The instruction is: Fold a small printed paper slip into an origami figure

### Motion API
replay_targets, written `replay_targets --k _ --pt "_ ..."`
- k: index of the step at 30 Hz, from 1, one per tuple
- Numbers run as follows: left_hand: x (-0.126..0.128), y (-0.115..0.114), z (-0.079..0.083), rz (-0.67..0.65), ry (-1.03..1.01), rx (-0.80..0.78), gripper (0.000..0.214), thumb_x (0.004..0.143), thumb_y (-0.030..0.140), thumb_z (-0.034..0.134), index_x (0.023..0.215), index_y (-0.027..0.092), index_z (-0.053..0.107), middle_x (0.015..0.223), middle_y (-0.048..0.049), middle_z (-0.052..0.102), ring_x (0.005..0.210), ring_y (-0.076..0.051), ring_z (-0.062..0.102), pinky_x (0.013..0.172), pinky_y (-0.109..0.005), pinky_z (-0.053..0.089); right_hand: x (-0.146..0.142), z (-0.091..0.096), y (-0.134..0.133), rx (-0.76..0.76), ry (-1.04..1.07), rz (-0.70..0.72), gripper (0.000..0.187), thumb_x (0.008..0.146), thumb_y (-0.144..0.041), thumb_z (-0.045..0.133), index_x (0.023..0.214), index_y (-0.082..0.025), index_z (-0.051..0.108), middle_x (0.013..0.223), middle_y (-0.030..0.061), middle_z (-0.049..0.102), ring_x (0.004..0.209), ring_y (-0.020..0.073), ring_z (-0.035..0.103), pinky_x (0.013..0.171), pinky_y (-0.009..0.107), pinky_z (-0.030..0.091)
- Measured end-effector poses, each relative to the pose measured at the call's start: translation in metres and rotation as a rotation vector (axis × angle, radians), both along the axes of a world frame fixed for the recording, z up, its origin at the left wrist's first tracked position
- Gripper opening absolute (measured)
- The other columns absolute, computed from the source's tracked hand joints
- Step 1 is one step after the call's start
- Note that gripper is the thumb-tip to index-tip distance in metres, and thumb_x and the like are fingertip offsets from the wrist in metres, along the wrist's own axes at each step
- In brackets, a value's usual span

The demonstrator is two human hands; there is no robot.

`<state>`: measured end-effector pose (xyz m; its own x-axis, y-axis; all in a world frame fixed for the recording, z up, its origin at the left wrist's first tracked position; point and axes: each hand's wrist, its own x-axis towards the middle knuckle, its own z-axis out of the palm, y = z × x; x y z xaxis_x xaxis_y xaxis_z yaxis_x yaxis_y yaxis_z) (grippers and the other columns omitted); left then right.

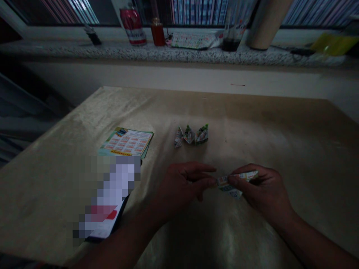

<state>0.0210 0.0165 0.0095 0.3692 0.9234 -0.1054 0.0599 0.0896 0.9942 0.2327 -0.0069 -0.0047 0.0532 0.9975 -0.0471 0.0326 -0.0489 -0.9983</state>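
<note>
A strip of folded printed paper [237, 180] is held over the table in my right hand [263, 188]. The right thumb presses on its near face, with the fingers behind it. My left hand [183, 183] is at the paper's left end, thumb tip against the corner, while one finger stretches out above. How firmly the left fingertips pinch there is hard to see in the dim light. Beyond my hands stand several small folded paper pieces [189, 134] with green and white print, close together in a row.
On the left lie a stack of printed calendar cards [129, 142] and a phone [102, 228] with a blurred-out screen. The granite windowsill [174, 56] carries a red can [133, 27], a small red bottle [157, 33], a glass with dark liquid [232, 37] and a tan cylinder [267, 24].
</note>
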Motion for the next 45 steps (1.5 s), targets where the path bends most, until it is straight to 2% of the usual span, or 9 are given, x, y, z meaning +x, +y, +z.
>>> replay_targets --k 8,13,19,22,25,31,35,39,45 --pt "0.002 -0.001 0.004 0.050 0.052 0.103 0.010 0.082 0.016 0.072 0.073 0.017 0.068 0.059 0.0030 0.068 0.042 -0.007 0.056 0.038 -0.014 0.042 -0.005 0.000 -0.002 0.000 -0.042 -0.070 0.020 0.065 -0.027 0.092 0.077 -0.021 0.077 0.058 -0.0003 0.074 0.044 0.0139 0.067 0.039 0.020 0.055" --pt "-0.003 0.002 0.000 -0.015 -0.039 0.018 0.012 0.084 0.018 0.070 0.096 0.018 0.072 0.068 0.0008 0.074 0.049 -0.010 0.064 0.047 -0.020 0.052 -0.001 -0.004 0.000 -0.094 0.118 -0.057 0.034 0.065 -0.030 0.094 0.092 -0.021 0.075 0.065 0.0003 0.077 0.051 0.0170 0.072 0.045 0.024 0.059" --pt "-0.010 0.000 -0.001 -0.092 0.146 0.631 0.027 0.088 0.006 0.065 0.108 0.019 0.074 0.094 -0.0036 0.081 0.079 -0.015 0.075 0.074 -0.027 0.059 0.004 -0.002 0.004 -0.182 0.353 -0.012 0.048 0.065 -0.028 0.094 0.107 -0.024 0.070 0.068 -0.0005 0.078 0.056 0.0191 0.075 0.056 0.029 0.063" --pt "-0.009 0.001 -0.002 -0.118 0.112 0.773 0.018 0.087 0.007 0.070 0.101 0.017 0.076 0.090 -0.0051 0.081 0.080 -0.016 0.076 0.076 -0.027 0.060 0.003 0.001 0.003 -0.219 0.335 0.036 0.050 0.067 -0.029 0.093 0.111 -0.023 0.069 0.068 0.0002 0.078 0.057 0.0192 0.076 0.054 0.027 0.062" --pt "-0.008 0.002 -0.001 -0.129 0.032 0.658 0.013 0.085 0.007 0.075 0.093 0.017 0.079 0.088 -0.0056 0.082 0.078 -0.015 0.076 0.072 -0.024 0.060 0.004 0.002 0.001 -0.228 0.286 0.049 0.053 0.069 -0.030 0.092 0.115 -0.024 0.068 0.070 0.0010 0.080 0.058 0.0184 0.076 0.055 0.025 0.061" --pt "-0.002 -0.001 0.001 -0.030 0.038 0.165 0.006 0.077 0.013 0.079 0.080 0.018 0.080 0.074 -0.0019 0.079 0.067 -0.014 0.071 0.063 -0.023 0.053 0.001 0.004 -0.006 -0.078 -0.077 -0.082 0.050 0.067 -0.030 0.091 0.112 -0.023 0.072 0.060 -0.0025 0.073 0.041 0.0111 0.063 0.036 0.016 0.046" --pt "0.002 -0.001 -0.002 0.003 -0.051 -0.078 0.009 0.075 0.019 0.080 0.081 0.016 0.074 0.067 0.0014 0.071 0.060 -0.011 0.062 0.057 -0.021 0.046 -0.006 0.008 -0.011 0.029 -0.234 -0.172 0.045 0.066 -0.031 0.090 0.107 -0.025 0.074 0.063 -0.0029 0.073 0.041 0.0105 0.061 0.037 0.017 0.048" --pt "0.003 -0.003 -0.004 0.013 -0.187 -0.108 0.037 0.076 0.019 0.083 0.106 0.021 0.062 0.067 0.0078 0.065 0.057 -0.008 0.055 0.056 -0.019 0.041 -0.007 0.008 -0.014 0.063 -0.266 -0.181 0.045 0.068 -0.031 0.089 0.109 -0.027 0.073 0.066 -0.0024 0.074 0.041 0.0097 0.059 0.038 0.017 0.049" --pt "-0.003 0.000 0.005 -0.138 0.027 -0.028 0.028 0.080 0.018 0.076 0.108 0.018 0.071 0.071 0.0046 0.064 0.066 -0.011 0.058 0.066 -0.024 0.044 -0.004 -0.001 -0.015 0.047 -0.216 -0.080 0.051 0.070 -0.032 0.089 0.116 -0.026 0.070 0.059 -0.0039 0.068 0.040 0.0105 0.055 0.036 0.019 0.045"
